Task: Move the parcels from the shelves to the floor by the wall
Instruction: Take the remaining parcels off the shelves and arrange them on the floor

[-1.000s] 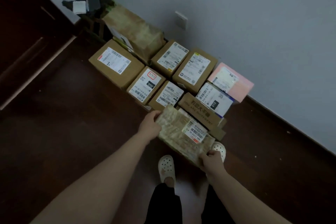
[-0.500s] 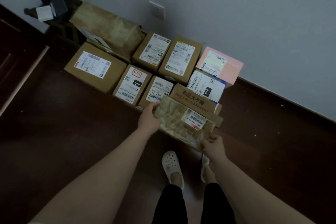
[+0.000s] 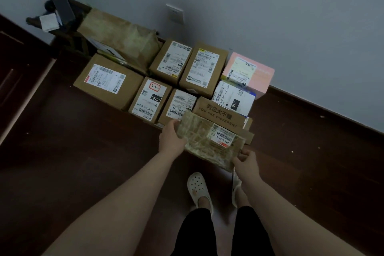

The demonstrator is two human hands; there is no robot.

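I hold a tape-wrapped brown parcel (image 3: 209, 141) with a barcode label between both hands, low over the dark floor. My left hand (image 3: 171, 138) grips its left end and my right hand (image 3: 246, 162) grips its near right corner. Just beyond it lies a flat carton printed "YOU ARE DIFFERENT" (image 3: 220, 113). Several labelled cardboard parcels (image 3: 108, 81) sit in rows on the floor against the wall, with a pink box (image 3: 257, 77) at the right end and a large tape-wrapped parcel (image 3: 122, 37) at the back left.
A dark wooden stool or rack (image 3: 60, 12) with a small white card stands in the corner. A wall socket (image 3: 175, 13) is above the parcels. My feet in white clogs (image 3: 199, 189) stand just behind the held parcel. Dark furniture (image 3: 14, 72) runs along the left.
The held parcel has moved forward and up in view toward the flat printed carton, and both hands went with it. The view has shifted slightly.
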